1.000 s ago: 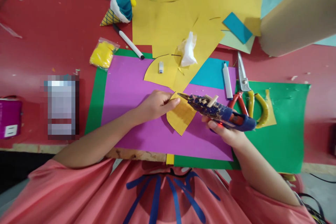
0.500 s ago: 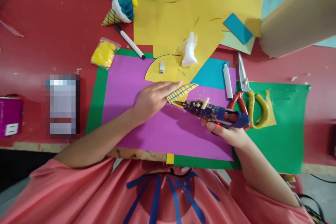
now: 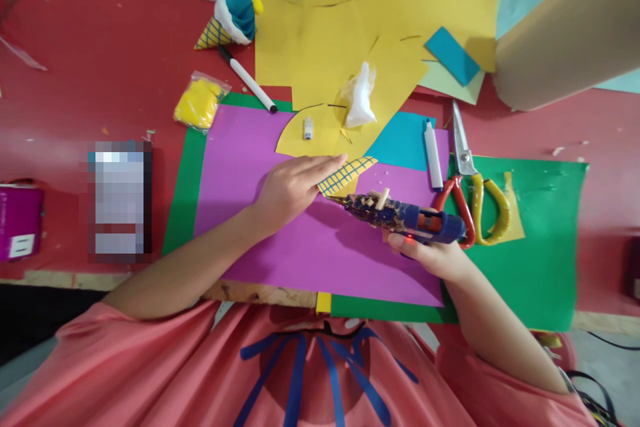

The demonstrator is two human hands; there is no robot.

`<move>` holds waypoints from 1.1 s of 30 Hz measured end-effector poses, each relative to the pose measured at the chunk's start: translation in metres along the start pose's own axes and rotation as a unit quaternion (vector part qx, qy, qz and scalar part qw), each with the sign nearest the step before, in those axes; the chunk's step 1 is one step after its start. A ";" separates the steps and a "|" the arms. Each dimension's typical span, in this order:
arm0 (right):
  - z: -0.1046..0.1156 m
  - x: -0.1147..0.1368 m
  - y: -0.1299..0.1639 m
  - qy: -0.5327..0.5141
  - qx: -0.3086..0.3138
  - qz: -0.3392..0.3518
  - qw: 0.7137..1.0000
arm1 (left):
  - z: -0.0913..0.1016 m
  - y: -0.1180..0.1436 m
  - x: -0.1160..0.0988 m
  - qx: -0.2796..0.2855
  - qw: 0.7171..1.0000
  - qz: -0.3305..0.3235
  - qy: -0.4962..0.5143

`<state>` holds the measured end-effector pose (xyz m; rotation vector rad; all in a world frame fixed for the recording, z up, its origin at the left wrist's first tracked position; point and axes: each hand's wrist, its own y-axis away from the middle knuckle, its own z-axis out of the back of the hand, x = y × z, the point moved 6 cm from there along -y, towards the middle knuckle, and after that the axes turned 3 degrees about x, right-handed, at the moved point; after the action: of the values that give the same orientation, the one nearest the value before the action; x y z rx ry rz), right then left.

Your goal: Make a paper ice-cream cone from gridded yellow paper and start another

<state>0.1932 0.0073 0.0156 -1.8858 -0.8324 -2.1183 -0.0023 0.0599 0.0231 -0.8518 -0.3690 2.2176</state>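
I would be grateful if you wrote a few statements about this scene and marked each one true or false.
1. The right hand holds a dark blue plastic glue gun. True.
2. The left hand holds a yellow paper-like piece with a blue grid pattern. True.
3. The glue gun points away from the gridded piece. False: it points toward that piece's lower edge.
4. In the picture, the clear plastic bag of yellow material lies left of the silver-bladed metal scissors. True.
5. Both handles of the scissors are green. False: one is red, the other yellow.
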 end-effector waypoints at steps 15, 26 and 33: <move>0.006 0.002 0.001 -0.002 -0.039 -0.003 0.999 | 0.004 -0.002 0.000 -0.005 1.000 0.010 0.006; 0.016 -0.004 0.004 0.026 -0.080 -0.016 0.996 | 0.004 -0.003 0.001 -0.010 1.000 0.024 0.008; 0.023 -0.013 0.008 0.017 -0.098 -0.059 0.993 | 0.006 -0.002 0.004 -0.023 0.999 0.027 0.029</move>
<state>0.2186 0.0100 0.0065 -1.9305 -0.7713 -2.3765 -0.0071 0.0635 0.0265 -0.9595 -0.3742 2.2363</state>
